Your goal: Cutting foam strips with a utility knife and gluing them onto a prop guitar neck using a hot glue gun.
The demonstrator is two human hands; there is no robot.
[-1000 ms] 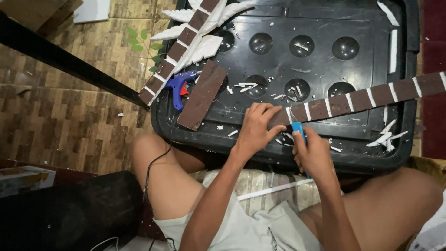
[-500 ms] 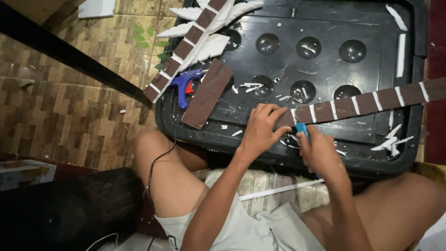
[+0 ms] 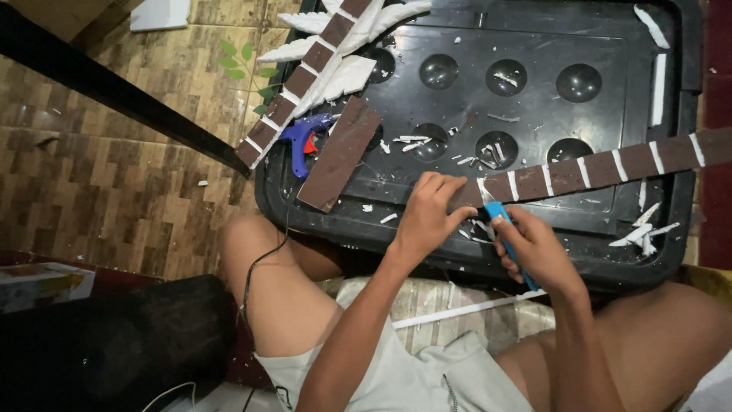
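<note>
Two hands work: left hand point(image 3: 424, 221) fingers press a brown strip point(image 3: 595, 169); right hand point(image 3: 534, 248) fingers clamp a blue cutter point(image 3: 505, 233).

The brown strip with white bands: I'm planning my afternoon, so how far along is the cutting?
Looks done: another banded strip lies by the white foam leaves. In hand: the left hand pins the long brown strip on the black tray, and the right hand holds a blue cutter at its end. Probably left: a plain brown piece.
</note>
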